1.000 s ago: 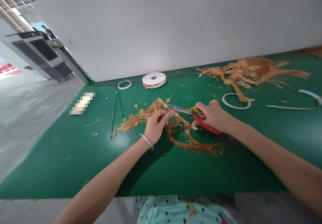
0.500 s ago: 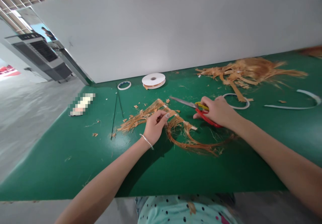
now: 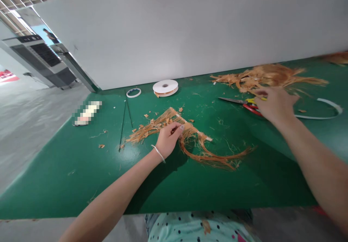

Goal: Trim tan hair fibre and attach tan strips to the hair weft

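Note:
My left hand (image 3: 168, 137), a thin bracelet at its wrist, has thumb and fingers closed on a bundle of frayed orange-brown fibre strips (image 3: 190, 127) lying on the green table. A white strip shows along the bundle's edge, and loose strands curve away to the right. To the right, my right hand (image 3: 277, 106) is closed around the red and yellow handles of the scissors (image 3: 236, 101), slightly blurred. Their blades point left, above or on the table surface; I cannot tell which. Just behind this hand lies a larger heap of brown fibre (image 3: 272, 75).
Behind the bundle stand a white spool of orange ribbon (image 3: 165, 88) and a white tape roll (image 3: 134, 93). Two thin dark rods (image 3: 123, 126) lie to the left. A curved white strip (image 3: 320, 117) is at the right. A grey-white panel (image 3: 190, 31) borders the table's back.
My right hand has moved right with the scissors, away from the fibre bundle and towards the heap. It now covers the white ring seen there before. My left hand has stayed on the bundle.

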Demonstrator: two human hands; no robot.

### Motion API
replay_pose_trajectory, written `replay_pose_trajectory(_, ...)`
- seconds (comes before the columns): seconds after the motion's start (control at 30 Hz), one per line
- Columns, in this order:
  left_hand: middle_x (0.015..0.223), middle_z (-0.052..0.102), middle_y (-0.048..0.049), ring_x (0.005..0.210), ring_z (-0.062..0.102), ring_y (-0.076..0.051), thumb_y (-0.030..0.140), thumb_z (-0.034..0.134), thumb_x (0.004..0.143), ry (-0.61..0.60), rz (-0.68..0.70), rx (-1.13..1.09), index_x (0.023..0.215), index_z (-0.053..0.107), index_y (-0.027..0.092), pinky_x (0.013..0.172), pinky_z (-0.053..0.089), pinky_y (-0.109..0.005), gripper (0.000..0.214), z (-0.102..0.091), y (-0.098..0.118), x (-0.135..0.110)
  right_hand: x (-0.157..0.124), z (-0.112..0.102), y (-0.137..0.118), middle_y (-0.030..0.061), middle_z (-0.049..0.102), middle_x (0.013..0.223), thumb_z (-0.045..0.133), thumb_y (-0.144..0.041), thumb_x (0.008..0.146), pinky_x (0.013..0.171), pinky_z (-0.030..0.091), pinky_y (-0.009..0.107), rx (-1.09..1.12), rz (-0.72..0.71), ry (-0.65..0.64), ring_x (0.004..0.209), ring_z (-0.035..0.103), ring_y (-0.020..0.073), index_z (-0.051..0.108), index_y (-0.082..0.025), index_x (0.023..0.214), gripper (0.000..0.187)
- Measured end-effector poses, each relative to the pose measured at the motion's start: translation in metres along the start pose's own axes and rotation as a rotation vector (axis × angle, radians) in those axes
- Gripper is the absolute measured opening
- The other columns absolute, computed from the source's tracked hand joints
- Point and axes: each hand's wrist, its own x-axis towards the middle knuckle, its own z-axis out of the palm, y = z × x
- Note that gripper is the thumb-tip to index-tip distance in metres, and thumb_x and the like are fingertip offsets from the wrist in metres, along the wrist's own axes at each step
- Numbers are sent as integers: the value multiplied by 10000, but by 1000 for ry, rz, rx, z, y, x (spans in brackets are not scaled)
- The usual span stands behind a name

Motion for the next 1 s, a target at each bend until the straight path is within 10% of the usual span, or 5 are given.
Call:
replay_pose_trajectory(0.17,587,560,17,539,501,-108,366,477,877,-71,44,110,733,595,175,551,380,-225,266,4,3,-5,-33,1,-71,43,665,1007,489,-416,843,871,395,351,316,-278,-238,1003,545,211,691,-237,876,272)
replay_pose_trajectory(0.33,594,581,14,535,493,-103,353,484,877,-106,60,162,748,615,173,529,374,-214,258,9,7,-7,-66,5,-120,43,638,995,499,-407,831,931,350,438,667,-513,-554,1044,487,238,641,-231,773,233)
replay_pose_trajectory(0.63,541,544,32,477,442,-84,350,488,871,-131,64,173,662,566,169,491,342,-203,289,11,9,-8,-70,5,-122,27,636,901,514,-279,770,876,354,426,654,-501,-483,930,496,217,548,-211,653,139)
replay_pose_trajectory(1.0,555,554,28,523,507,-106,382,508,859,-40,17,72,687,563,176,544,393,-220,274,5,-1,-4,-57,6,-105,46,600,800,486,-325,751,755,399,365,695,-163,-437,812,532,212,557,-205,683,155)
